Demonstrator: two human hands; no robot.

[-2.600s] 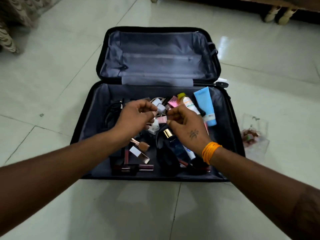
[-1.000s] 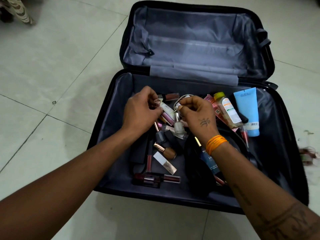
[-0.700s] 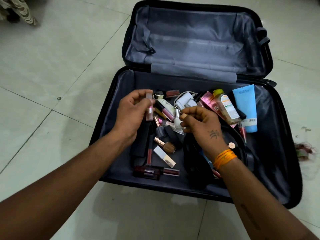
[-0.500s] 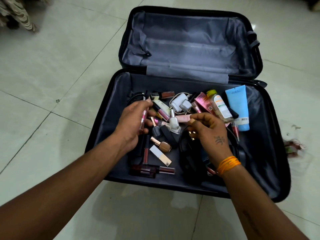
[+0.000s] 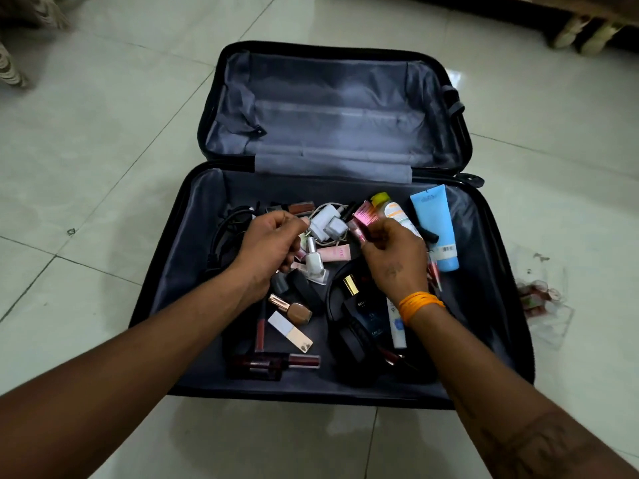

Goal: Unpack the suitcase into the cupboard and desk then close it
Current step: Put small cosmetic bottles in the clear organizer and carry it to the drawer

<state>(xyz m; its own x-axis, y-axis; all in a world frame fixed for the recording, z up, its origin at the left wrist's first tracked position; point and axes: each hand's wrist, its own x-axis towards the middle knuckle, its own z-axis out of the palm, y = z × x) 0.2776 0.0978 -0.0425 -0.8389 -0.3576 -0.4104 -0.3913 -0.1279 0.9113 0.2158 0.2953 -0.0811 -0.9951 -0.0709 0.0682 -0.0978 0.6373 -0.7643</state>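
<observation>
The black suitcase (image 5: 166,271) lies open on the tiled floor, and its lid half (image 5: 332,108) holds nothing. The near half holds several cosmetics: a blue tube (image 5: 435,226), a yellow-capped bottle (image 5: 390,209), a white charger (image 5: 326,223), a white nail polish bottle (image 5: 314,261), a foundation bottle (image 5: 294,311), a dark perfume bottle (image 5: 363,305), black headphones (image 5: 349,340) and dark lip glosses (image 5: 273,363). My left hand (image 5: 273,243) hovers over the pile, fingers curled round a small pink tube that is mostly hidden. My right hand (image 5: 394,257) pinches a small pink tube (image 5: 358,231).
A black cable (image 5: 224,236) is coiled at the suitcase's left wall. A clear plastic pouch (image 5: 543,305) with small items lies on the floor to the right. Furniture legs (image 5: 587,32) stand at the far right, and patterned fabric (image 5: 14,63) hangs at the far left.
My right hand has picked a pink tube out of the pile and lifted it. My left hand keeps its curled grip and has shifted slightly. The view has tilted back a little.
</observation>
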